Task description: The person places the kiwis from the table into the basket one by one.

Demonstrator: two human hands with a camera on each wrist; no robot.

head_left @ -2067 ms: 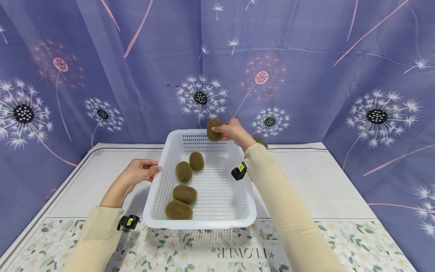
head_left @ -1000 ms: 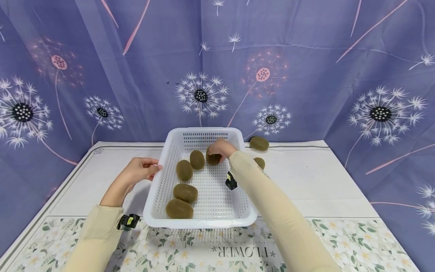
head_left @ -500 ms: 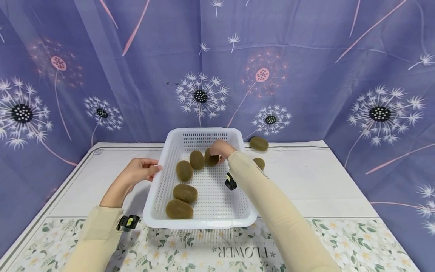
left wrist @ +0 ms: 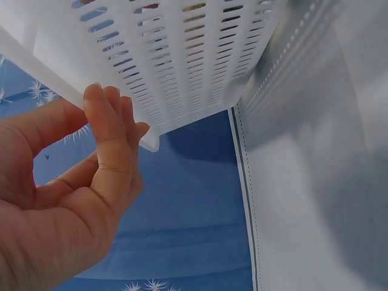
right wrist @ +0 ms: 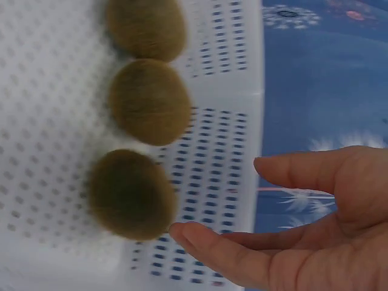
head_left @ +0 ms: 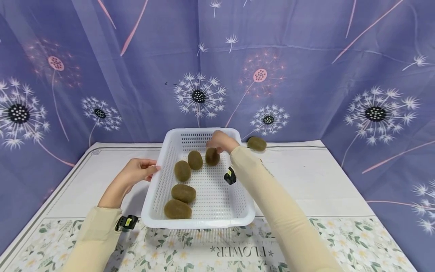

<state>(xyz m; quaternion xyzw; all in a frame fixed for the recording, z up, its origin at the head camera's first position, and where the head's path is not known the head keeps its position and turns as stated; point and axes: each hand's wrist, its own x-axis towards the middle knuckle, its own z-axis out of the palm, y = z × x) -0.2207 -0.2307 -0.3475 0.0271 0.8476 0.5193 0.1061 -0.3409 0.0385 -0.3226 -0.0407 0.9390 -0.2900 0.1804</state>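
Note:
A white perforated plastic basket stands in the middle, with several brown kiwis inside. My left hand pinches its left rim between thumb and fingers, as the left wrist view confirms. My right hand is over the basket's far right part, just above a kiwi. In the right wrist view the thumb and fingers are spread apart with nothing between them, fingertips right beside that kiwi. A row of other kiwis runs down the basket's left side, among them one lying sideways.
Another kiwi lies on the white table behind the basket's far right corner. A floral strip covers the table's near edge. A purple dandelion-print curtain closes off the back and sides.
My right hand carried a kiwi from above the far rim down into the basket, let it go beside the others, and has lifted slightly off it. The left hand stays on the rim.

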